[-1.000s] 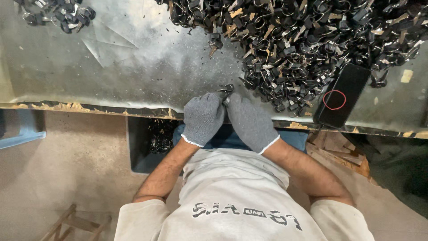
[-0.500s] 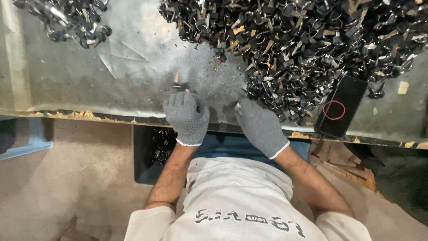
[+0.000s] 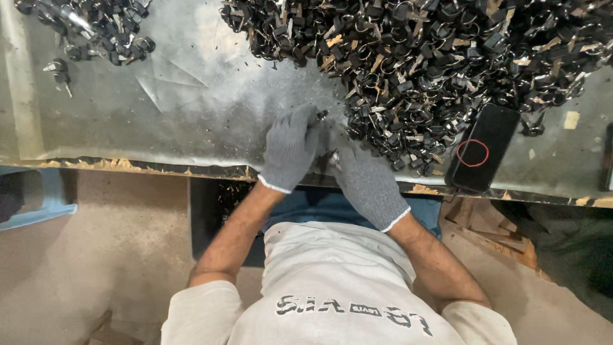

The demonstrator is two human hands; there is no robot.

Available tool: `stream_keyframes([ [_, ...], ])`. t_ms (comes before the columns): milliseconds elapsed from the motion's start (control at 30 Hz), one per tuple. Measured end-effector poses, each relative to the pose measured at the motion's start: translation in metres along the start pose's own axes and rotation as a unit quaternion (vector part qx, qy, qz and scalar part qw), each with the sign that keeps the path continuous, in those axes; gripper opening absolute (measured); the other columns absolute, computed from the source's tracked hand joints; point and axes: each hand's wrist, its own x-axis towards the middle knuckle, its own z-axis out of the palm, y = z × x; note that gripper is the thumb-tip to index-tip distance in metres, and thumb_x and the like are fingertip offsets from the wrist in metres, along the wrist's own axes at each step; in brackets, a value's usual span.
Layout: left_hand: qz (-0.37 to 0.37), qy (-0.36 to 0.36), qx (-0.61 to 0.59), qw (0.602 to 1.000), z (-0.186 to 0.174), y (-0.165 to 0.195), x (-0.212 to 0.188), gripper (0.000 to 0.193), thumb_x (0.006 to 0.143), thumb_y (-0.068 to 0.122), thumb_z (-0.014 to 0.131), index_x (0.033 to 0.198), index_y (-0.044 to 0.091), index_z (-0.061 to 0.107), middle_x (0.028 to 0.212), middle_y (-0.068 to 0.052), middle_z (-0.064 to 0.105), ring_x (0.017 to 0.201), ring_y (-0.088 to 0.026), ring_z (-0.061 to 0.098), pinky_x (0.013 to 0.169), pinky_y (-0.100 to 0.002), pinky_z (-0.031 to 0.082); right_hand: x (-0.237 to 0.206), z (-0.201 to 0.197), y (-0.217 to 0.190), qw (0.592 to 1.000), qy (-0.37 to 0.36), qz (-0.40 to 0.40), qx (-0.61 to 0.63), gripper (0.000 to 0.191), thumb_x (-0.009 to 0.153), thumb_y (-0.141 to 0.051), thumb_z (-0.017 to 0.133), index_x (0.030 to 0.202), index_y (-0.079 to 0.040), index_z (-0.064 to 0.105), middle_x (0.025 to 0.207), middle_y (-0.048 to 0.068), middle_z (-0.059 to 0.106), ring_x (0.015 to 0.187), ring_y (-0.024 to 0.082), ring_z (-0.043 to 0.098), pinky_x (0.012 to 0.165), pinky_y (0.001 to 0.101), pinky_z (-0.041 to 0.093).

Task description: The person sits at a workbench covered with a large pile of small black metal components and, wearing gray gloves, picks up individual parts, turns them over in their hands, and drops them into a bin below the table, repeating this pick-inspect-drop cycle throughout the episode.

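Head view looks straight down on a small dark metal part (image 3: 322, 115) pinched at the fingertips of the left hand (image 3: 291, 148), just left of centre in the frame, with the fingers curled closed around it. The right hand (image 3: 367, 182) sits just beside and below it, fingers bent over another small dark piece (image 3: 333, 158) near the table edge; whether it truly grips that piece I cannot tell, as the glove hides most of it. Both hands wear grey knitted gloves with white cuffs. Just to the right and above, a big heap of black and silvery clips and rings (image 3: 434, 64) spreads across the upper right of the frame, tangled and glinting, its near edge almost touching the right hand. A smaller heap of the same parts (image 3: 89, 32) lies in the upper left, well apart. The worktable (image 3: 191, 121) is dull grey sheet metal, scratched and dusty, with a chipped wooden front edge. A black phone (image 3: 482, 147) lies flat to the right of the hands, against the big heap. Below the table edge a dark bin (image 3: 220, 204) shows beside the left forearm.
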Motion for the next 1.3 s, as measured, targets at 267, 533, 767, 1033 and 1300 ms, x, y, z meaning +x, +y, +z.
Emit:
stream_keyframes([
  [267, -0.104, -0.050, -0.004, 0.993, -0.006, 0.012, -0.028, 0.057, 0.085, 0.014, 0.083, 0.130, 0.001, 0.051, 0.088, -0.009, 0.073, 0.079, -0.034, 0.069, 0.071, -0.047, 0.054, 0.005, 0.001, -0.001, 0.997, 0.021, 0.068, 0.019, 0.028, 0.103, -0.027, 0.068, 0.105, -0.002, 0.056, 0.083, 0.018, 0.067, 0.067, 0.038, 0.070, 0.053, 0.0458, 0.056],
  [533, -0.016, -0.048, 0.015, 0.999, -0.010, 0.006, -0.034, 0.033, 0.086, 0.007, 0.073, 0.118, 0.006, 0.065, 0.102, -0.011, 0.072, 0.097, -0.032, 0.069, 0.085, -0.045, 0.053, 0.008, 0.002, -0.003, 0.993, 0.084, -0.019, 0.074, 0.032, 0.093, -0.021, 0.068, 0.114, 0.001, 0.057, 0.084, 0.017, 0.066, 0.068, 0.036, 0.070, 0.052, 0.0449, 0.056],
  [767, -0.003, -0.066, 0.014, 0.998, -0.006, 0.011, -0.040, 0.021, 0.088, 0.003, 0.070, 0.108, 0.008, 0.064, 0.107, -0.011, 0.068, 0.102, -0.034, 0.068, 0.092, -0.047, 0.052, 0.010, 0.005, -0.011, 0.995, 0.025, 0.022, -0.090, 0.032, 0.097, -0.023, 0.064, 0.118, 0.000, 0.058, 0.087, 0.015, 0.067, 0.076, 0.032, 0.071, 0.054, 0.0458, 0.056],
  [1033, -0.053, 0.016, 0.007, 0.998, -0.016, 0.011, -0.031, 0.022, 0.092, 0.011, 0.077, 0.112, 0.008, 0.067, 0.103, -0.008, 0.072, 0.093, -0.029, 0.067, 0.084, -0.045, 0.050, 0.009, 0.000, 0.002, 0.998, 0.061, -0.018, 0.027, 0.049, 0.090, -0.024, 0.069, 0.129, 0.003, 0.057, 0.089, 0.022, 0.069, 0.075, 0.039, 0.070, 0.056, 0.0465, 0.057],
  [1300, -0.016, -0.068, 0.038, 0.997, -0.014, 0.005, -0.033, 0.025, 0.088, 0.010, 0.072, 0.113, 0.010, 0.070, 0.105, -0.009, 0.072, 0.099, -0.032, 0.067, 0.087, -0.046, 0.048, 0.015, 0.001, -0.006, 0.996, 0.048, 0.018, 0.072, 0.038, 0.095, -0.024, 0.068, 0.120, 0.002, 0.057, 0.081, 0.019, 0.070, 0.063, 0.037, 0.070, 0.050, 0.0455, 0.055],
])
